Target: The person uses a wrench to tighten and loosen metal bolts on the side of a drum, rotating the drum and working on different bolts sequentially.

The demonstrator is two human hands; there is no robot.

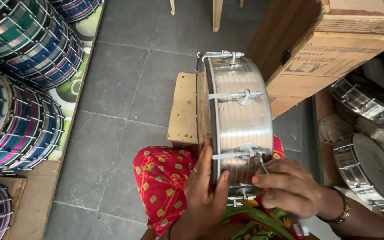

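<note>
**Inspector:** Drum is standing on edge over the lap, its steel shell running away from the person toward the wooden stool.

**Clerk:** Hands?

**Inspector:** Left hand is clasping the near rim, fingers curled. Right hand is pinching what is possibly a tuning key at the lug.

**Clerk:** Surroundings?

**Inspector:** Grey tiled floor; striped drums are stacking up at left, wooden crate at right.

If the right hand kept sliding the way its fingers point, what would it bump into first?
Probably the left hand's thumb: the right hand points leftward across the shiny drum, with a small metal tool in its fingers.
</note>
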